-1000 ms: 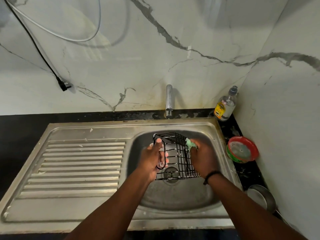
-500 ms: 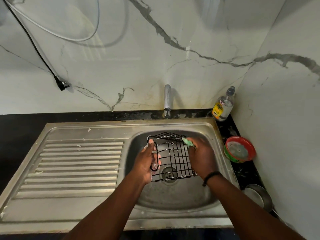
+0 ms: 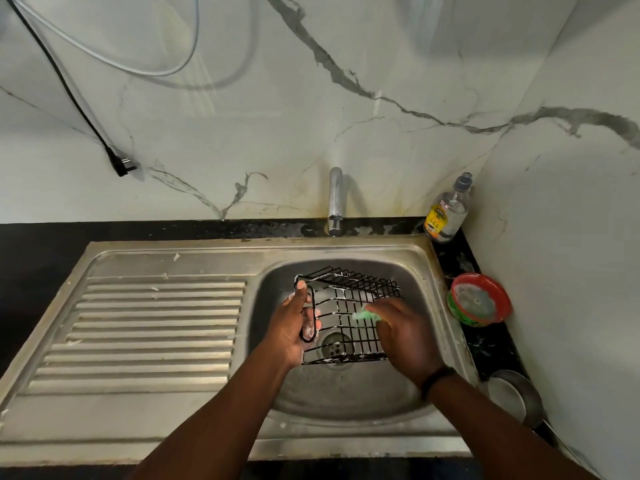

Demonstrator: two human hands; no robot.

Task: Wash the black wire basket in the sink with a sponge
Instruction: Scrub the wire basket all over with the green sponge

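Note:
The black wire basket (image 3: pixel 349 306) is held tilted over the steel sink bowl (image 3: pixel 343 393), above the drain. My left hand (image 3: pixel 294 327) grips its left end, thumb on the top wire, with soap suds on the fingers. My right hand (image 3: pixel 405 330) holds a green sponge (image 3: pixel 363 315) and presses it against the basket's grid near its right side. Most of the sponge is hidden under my fingers.
A tap (image 3: pixel 335 200) stands behind the bowl. The ribbed draining board (image 3: pixel 149 330) lies to the left. At the right are a clear bottle with a yellow label (image 3: pixel 448 211), a red and green bowl (image 3: pixel 479 299) and a steel pot (image 3: pixel 512 396). A black plug (image 3: pixel 123 166) hangs on the wall.
My right hand with the sponge has slid down from the basket's upper right corner to the middle of the grid. The basket has tilted and shifted a little left.

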